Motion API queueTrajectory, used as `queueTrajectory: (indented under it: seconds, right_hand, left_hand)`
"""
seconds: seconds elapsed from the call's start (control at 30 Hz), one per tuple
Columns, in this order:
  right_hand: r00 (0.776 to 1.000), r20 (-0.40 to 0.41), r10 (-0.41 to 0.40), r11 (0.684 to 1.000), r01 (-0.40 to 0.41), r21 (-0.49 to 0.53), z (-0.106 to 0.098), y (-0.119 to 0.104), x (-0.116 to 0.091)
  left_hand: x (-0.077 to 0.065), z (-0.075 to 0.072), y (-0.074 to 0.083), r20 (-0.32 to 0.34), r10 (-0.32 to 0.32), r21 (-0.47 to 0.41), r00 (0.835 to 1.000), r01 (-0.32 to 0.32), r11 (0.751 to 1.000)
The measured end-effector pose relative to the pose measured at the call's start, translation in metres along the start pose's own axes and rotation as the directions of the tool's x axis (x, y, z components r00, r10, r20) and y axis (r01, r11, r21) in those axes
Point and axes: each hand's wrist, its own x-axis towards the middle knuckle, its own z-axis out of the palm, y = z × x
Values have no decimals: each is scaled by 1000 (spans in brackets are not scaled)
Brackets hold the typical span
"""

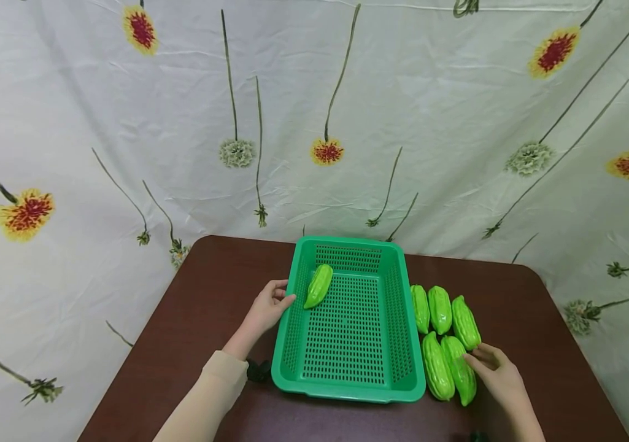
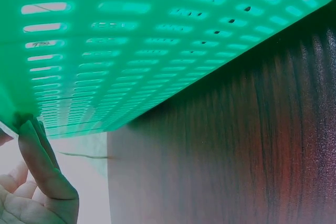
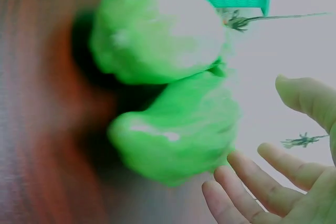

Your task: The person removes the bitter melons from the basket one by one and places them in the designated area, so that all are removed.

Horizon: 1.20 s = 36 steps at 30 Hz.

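A green plastic basket (image 1: 347,396) with slotted sides stands mid-table, one bitter melon (image 1: 319,286) lying at its far left inside. My left hand (image 1: 267,307) grips the basket's left rim, thumb over the edge; the left wrist view shows its fingers (image 2: 39,156) against the rim from outside. Right of the basket, several light-green bitter melons (image 1: 440,309) lie in two rows. Over the nearest right melon (image 1: 459,368) is my right hand (image 1: 495,371), its fingertips close to it. From the right wrist camera the fingers (image 3: 268,182) look spread, with nothing between them and the thumb.
The dark brown wooden table (image 1: 209,270) has rounded far corners. A white cloth (image 1: 292,110) with printed flowers hangs behind and along both sides. Small black objects (image 1: 259,370) show beneath the left wrist and at the bottom edge near the right forearm.
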Motion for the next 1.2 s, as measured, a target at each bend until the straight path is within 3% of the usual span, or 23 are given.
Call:
queueTrajectory:
  seconds: [0.47, 0.73, 1.2]
  right_hand:
    - [993, -25, -114, 993, 114, 15, -5, -50, 2]
    - [975, -40, -221, 974, 223, 48, 1, -84, 9]
    - [951, -2, -310, 941, 308, 142, 21, -132, 19]
  left_hand:
    - [0, -1, 2, 3, -2, 13, 1000, 2, 1000]
    - [-2, -1, 4, 0, -1, 18, 1000, 1, 1000]
    - [-3, -2, 4, -4, 5, 14, 1000, -5, 1000]
